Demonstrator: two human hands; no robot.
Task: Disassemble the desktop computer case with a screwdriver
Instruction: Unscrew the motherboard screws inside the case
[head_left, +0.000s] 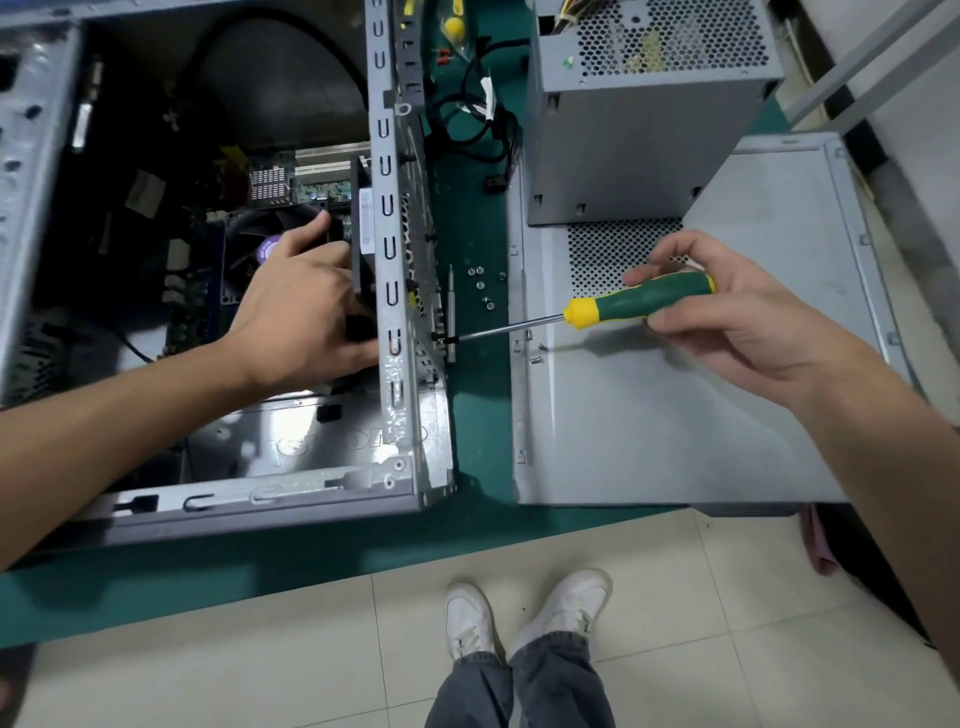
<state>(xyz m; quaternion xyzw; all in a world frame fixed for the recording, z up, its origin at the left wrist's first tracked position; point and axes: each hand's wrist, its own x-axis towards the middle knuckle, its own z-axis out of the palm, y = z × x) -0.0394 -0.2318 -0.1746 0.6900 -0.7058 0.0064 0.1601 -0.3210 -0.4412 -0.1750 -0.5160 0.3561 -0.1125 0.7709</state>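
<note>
Evidently the right hand gripped the green-and-yellow-handled screwdriver, tip at a rear-wall screw of the open grey metal computer case, w/ the left hand inside clasping the black fan, prob. bracing it.

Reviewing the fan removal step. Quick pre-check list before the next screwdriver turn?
1. Screwdriver tip on the screw at the case rear wall: ok.
2. Right hand grips the handle: ok.
3. Left hand holds the black fan inside: ok.
4. Tip seated in the screw head: cannot tell.
5. Removed screws gathered on the green mat: ok.
6. Power supply out, on the side panel: ok.
</note>
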